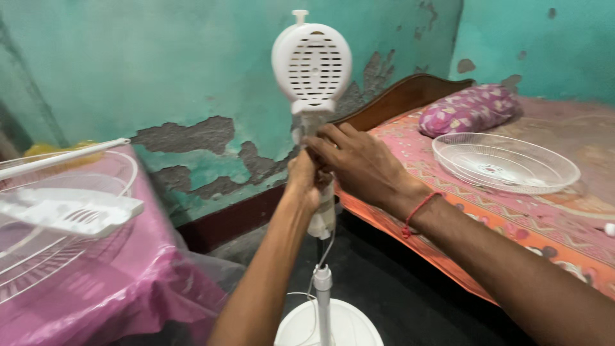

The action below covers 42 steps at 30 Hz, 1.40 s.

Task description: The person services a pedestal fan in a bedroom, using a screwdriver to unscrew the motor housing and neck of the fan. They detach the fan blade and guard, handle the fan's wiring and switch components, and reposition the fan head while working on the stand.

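A: Fan neck [317, 138], white, standing upright on its pole [322, 301] w/ round base [330, 327] on the floor, just beside the bed [512, 224]. Carrying the motor housing [312, 61] on top, vented back facing cam.

B: Hands?

A: Left hand [302, 182] wrapping round the neck from below, clenched on it. Right hand [355, 160] reaching in from the right, fingers [320, 142] curling over the same spot, pressing on the neck just under the housing. Both touching each other. Red thread [419, 211] sitting on the right wrist.

B: Cord?

A: White cable [325, 247] hanging down along the pole.

B: Rest of the fan parts?

A: Lying apart. Clear front guard [506, 163] resting on the bed, near a pink patterned pillow [471, 109]. Wire guard [57, 218] and white blades [70, 211] lying at left on a pink plastic cover [128, 282]; can't tell what's under it.

B: Backdrop?

A: Green wall [160, 70], paint peeling in patches.
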### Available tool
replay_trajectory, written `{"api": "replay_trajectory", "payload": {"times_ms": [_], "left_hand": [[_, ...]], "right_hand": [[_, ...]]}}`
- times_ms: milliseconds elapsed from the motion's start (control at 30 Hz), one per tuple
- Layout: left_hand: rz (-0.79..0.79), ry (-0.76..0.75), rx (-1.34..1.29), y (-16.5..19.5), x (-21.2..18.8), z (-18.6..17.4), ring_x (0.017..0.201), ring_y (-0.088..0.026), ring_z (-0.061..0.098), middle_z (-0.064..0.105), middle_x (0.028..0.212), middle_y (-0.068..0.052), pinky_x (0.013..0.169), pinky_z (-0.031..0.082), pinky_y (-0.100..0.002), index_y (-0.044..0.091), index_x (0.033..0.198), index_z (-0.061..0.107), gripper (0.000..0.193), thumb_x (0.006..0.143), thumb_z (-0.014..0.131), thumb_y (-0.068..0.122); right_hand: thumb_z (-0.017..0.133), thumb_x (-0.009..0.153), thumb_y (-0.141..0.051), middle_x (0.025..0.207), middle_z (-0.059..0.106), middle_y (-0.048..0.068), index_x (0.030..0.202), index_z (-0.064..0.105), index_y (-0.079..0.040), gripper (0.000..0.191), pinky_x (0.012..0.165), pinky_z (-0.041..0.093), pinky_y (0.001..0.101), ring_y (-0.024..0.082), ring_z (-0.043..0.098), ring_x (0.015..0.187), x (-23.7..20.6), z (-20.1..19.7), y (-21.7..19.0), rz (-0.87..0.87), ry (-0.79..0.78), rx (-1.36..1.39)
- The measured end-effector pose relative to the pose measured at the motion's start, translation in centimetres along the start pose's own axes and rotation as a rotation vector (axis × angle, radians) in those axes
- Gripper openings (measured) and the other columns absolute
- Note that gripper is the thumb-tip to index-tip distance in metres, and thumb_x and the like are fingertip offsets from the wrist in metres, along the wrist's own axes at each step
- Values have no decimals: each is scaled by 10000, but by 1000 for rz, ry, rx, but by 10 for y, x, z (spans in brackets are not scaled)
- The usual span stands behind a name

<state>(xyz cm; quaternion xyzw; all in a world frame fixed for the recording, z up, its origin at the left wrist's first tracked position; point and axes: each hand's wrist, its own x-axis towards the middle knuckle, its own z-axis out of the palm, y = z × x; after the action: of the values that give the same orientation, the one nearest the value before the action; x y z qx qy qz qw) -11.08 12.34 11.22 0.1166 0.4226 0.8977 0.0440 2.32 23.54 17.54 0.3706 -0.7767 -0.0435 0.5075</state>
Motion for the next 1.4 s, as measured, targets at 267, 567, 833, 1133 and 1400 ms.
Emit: {"api": "replay_trajectory", "payload": {"times_ms": [267, 567, 833, 1133, 1400], "left_hand": [[1, -63, 76, 3, -8, 5, 618, -112, 579, 635, 759, 10, 547, 439, -274, 92, 910, 659, 145, 928, 699, 230], [-81, -79, -32, 2, -28, 20, 633, -108, 554, 632, 731, 23, 535, 436, -253, 89, 937, 675, 286, 932, 641, 372], [-10, -116, -124, -8, -18, 15, 694, -111, 593, 691, 841, -10, 581, 464, -254, 40, 1090, 696, 209, 959, 633, 190], [1, -110, -249, -18, -22, 25, 758, -111, 624, 691, 865, -8, 664, 510, -274, 39, 1140, 701, 271, 953, 586, 198], [8, -62, -331, -32, -25, 35, 782, -127, 620, 631, 828, 11, 673, 494, -286, 111, 965, 635, 147, 938, 710, 236]], "right_hand": [[655, 1015, -386, 655, 656, 216, 854, 735, -40, 390, 560, 533, 529, 410, 683, 627, -6, -13, 3, 620, -189, -32], [688, 889, -184, 786, 691, 168, 862, 705, -42, 145, 619, 535, 514, 389, 689, 718, -19, -6, 13, 431, -29, 26], [705, 880, -221, 831, 700, 175, 1033, 705, -39, 238, 626, 535, 511, 390, 690, 734, -20, -16, 10, 407, -6, 88], [699, 898, -212, 754, 695, 220, 877, 724, -13, 202, 650, 533, 534, 409, 690, 720, -29, -13, 14, 538, -28, 118], [688, 792, -52, 829, 671, 84, 1123, 725, -122, 340, 641, 554, 458, 323, 703, 785, -43, -12, 22, 290, 86, -13]]}}
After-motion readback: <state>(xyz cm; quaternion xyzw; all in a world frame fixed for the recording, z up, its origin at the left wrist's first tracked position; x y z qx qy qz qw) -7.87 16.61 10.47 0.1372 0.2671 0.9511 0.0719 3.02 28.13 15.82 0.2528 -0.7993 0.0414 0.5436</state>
